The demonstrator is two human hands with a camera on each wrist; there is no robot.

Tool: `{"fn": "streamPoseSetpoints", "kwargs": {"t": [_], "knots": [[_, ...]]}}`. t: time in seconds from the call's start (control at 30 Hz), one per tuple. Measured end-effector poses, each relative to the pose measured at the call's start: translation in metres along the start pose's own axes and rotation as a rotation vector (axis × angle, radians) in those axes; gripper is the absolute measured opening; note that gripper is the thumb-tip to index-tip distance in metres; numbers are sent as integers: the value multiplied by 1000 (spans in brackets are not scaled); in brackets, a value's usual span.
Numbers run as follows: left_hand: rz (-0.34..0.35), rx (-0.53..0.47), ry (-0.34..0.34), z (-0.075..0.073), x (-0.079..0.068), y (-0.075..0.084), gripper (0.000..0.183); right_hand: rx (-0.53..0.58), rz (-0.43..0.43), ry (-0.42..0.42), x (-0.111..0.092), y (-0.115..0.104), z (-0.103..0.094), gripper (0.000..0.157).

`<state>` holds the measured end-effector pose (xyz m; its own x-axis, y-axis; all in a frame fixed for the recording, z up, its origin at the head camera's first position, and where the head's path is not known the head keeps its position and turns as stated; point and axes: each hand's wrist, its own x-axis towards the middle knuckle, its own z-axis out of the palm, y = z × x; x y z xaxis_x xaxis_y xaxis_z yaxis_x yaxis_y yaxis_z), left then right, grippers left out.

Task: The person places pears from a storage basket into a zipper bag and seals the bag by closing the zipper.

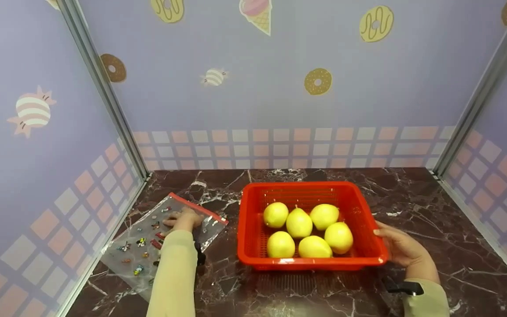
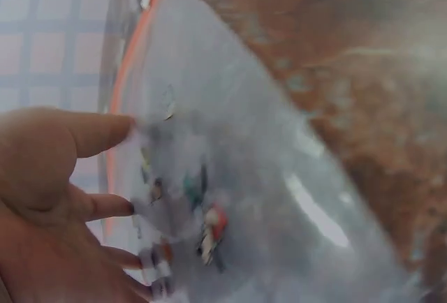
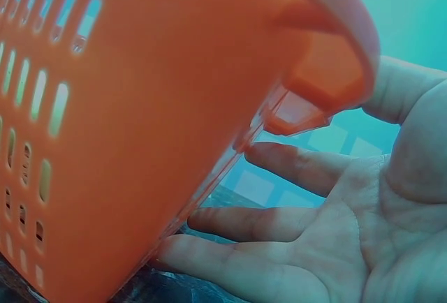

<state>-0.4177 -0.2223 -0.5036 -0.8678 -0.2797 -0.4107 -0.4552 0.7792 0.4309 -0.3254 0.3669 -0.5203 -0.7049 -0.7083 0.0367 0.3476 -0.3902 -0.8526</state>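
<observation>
A red plastic basket (image 1: 306, 261) holds several yellow pears (image 1: 299, 223). At its right side is my right hand (image 1: 405, 248), thumb at the rim. In the right wrist view the fingers of this hand (image 3: 307, 237) are extended, their tips against the slotted outer wall. To the left lies a clear zip bag (image 1: 119, 264) with a red seal strip (image 1: 192, 204). Small colourful pieces (image 1: 141, 241), too small to identify, show in or under it. My left hand (image 1: 185, 219) lies on the bag near the strip; the left wrist view has its fingertips touching the plastic, fingers fairly straight.
Everything stands on a dark marbled tabletop (image 1: 275, 290). Lilac panels with sweets printed on them (image 1: 275, 101) enclose the back and both sides. Metal corner posts (image 1: 108, 90) rise at the back left and back right.
</observation>
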Motion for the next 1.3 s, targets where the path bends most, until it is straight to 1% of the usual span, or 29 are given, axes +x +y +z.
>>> {"fn": "streamPoseSetpoints", "kwargs": {"t": [0.07, 0.1, 0.2, 0.3, 0.43, 0.5, 0.57, 0.63, 0.73, 0.83, 0.9, 0.93, 1.0, 1.07, 1.13, 1.2, 1.3], "knots": [[-2, -46, 38, 5, -2, 0, 91, 0, 1, -2, 0, 0, 0, 57], [11, -44, 45, 6, -2, -1, 94, 0, 2, -4, 0, -1, 0, 57], [90, -5, 43, 5, -2, -2, 97, -3, 4, -13, -1, -2, 0, 57], [186, 40, 24, 1, -1, -5, 91, -3, 0, -23, -1, -2, -2, 57], [302, 66, 0, -3, 1, -11, 77, 0, -3, -34, -1, -2, -3, 57], [358, 68, -13, -3, 2, -13, 74, 1, -2, -34, -2, -2, -3, 58], [399, 63, -24, -3, 3, -15, 75, 2, 0, -30, -2, -2, -3, 58], [422, 57, -26, -2, 4, -17, 77, 0, 1, -23, -2, -2, -3, 58], [423, 42, -13, 0, 6, -19, 80, 2, 0, -18, -2, -1, -3, 57], [410, 22, 21, 4, 7, -16, 77, 3, -2, -20, -1, -1, -3, 57], [388, 10, 76, 9, 7, -11, 72, 2, -1, -22, -1, 0, -3, 57], [372, 7, 118, 12, 7, -8, 69, 0, -1, -22, 0, 0, -4, 57], [319, 5, 199, 17, 4, 2, 63, -3, 0, -22, 0, 1, -4, 57], [259, 24, 256, 22, 1, 14, 62, -3, 1, -25, 0, 1, -4, 57], [209, 73, 260, 26, -3, 24, 64, -4, 2, -27, 0, 1, -4, 56], [173, 134, 226, 29, -7, 33, 61, -7, 4, -27, 0, 2, -4, 56], [156, 207, 186, 33, -11, 40, 49, -14, 5, -22, 0, 2, -4, 56]]}}
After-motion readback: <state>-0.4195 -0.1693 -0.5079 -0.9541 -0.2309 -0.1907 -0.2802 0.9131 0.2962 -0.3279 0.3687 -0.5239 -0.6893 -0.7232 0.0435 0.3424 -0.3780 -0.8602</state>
